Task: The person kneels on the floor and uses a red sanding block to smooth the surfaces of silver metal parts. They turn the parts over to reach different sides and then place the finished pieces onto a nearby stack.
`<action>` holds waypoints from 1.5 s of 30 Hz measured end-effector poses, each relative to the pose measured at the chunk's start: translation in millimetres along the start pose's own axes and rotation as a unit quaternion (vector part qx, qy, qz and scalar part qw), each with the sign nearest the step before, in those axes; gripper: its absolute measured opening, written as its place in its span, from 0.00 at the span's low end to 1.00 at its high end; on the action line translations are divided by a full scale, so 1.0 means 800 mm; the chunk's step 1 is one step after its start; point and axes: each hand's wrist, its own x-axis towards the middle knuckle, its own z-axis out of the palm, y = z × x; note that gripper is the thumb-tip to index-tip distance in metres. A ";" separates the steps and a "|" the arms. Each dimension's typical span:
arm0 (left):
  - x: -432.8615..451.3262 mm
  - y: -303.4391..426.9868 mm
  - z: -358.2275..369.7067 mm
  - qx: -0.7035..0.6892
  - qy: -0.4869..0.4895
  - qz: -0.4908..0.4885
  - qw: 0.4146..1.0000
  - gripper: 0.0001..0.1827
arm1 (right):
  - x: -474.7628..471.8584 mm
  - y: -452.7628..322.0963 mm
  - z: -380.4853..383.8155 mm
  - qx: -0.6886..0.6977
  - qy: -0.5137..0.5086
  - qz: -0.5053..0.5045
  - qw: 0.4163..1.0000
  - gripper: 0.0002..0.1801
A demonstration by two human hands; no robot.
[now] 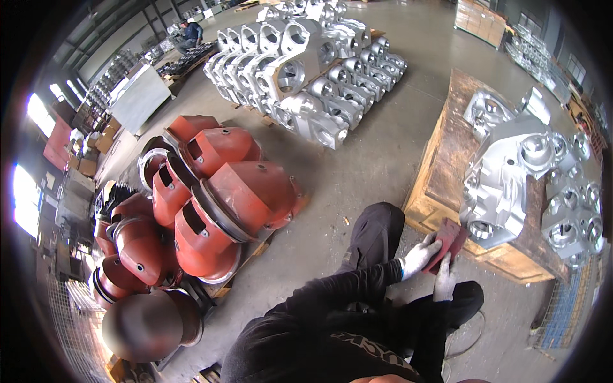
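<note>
Both my hands wear light knitted gloves and hold a dark red, folded sheet (pixel 449 243), which looks like an abrasive pad. My left hand (pixel 421 256) grips its near-left side. From below, my right hand (pixel 445 280) pinches its lower edge. The sheet is beside the front corner of a wooden-topped crate (pixel 436 191). On that crate, just past the sheet, stands a large silvery metal casting (pixel 500 184) with round bored openings. Whether the sheet touches the casting is unclear.
More castings (pixel 570 234) sit on the crate's right side. Red-painted metal housings (pixel 254 191) are stacked on a pallet at left. Silvery castings (pixel 292 72) fill another pallet ahead. A person (pixel 190 36) sits far back left. A thin hose (pixel 471 337) lies on the floor by my leg.
</note>
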 end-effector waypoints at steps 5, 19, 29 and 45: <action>-0.008 0.018 -0.003 -0.028 0.027 -0.069 0.997 0.31 | -0.001 -0.021 -0.003 -0.135 0.017 0.027 0.990 0.26; -0.011 0.038 -0.009 -0.115 0.005 -0.180 0.977 0.25 | 0.005 -0.007 -0.047 0.106 -0.150 0.101 0.978 0.29; 0.017 -0.026 0.013 -0.148 0.090 -0.131 0.976 0.21 | 0.023 -0.012 0.009 0.198 -0.087 0.013 0.976 0.17; 0.000 0.052 -0.012 0.439 -0.022 0.020 0.898 0.34 | -0.007 -0.020 -0.005 0.172 0.115 -0.087 0.974 0.36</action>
